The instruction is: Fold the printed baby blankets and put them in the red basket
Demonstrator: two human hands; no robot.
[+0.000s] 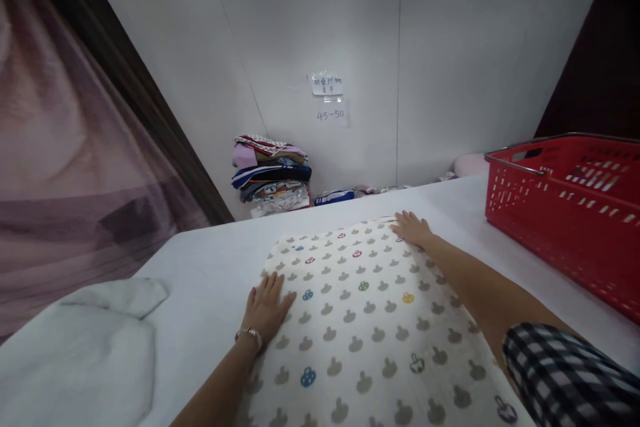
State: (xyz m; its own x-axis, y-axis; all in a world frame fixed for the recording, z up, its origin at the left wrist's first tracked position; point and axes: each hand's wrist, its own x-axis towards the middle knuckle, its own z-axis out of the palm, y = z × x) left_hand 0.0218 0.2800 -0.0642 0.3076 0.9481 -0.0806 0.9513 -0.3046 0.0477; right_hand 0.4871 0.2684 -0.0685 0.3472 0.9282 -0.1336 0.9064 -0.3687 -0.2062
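Observation:
A white cloth (345,320) printed with grey, blue, green, red and yellow mushrooms lies flat in front of me, running off the lower edge of the view. My left hand (267,307), with a bracelet at the wrist, rests palm down on its left edge, fingers spread. At the far right corner of the cloth, my right hand (413,229) lies flat with its fingers stretched out. Neither hand is gripping the fabric.
The white table (210,273) carries a pale bundled cloth (100,347) at left and a red plastic basket (560,227) at right. Behind the far edge stands a stack of folded clothes (273,173) against the wall. A pink curtain (75,147) hangs at left.

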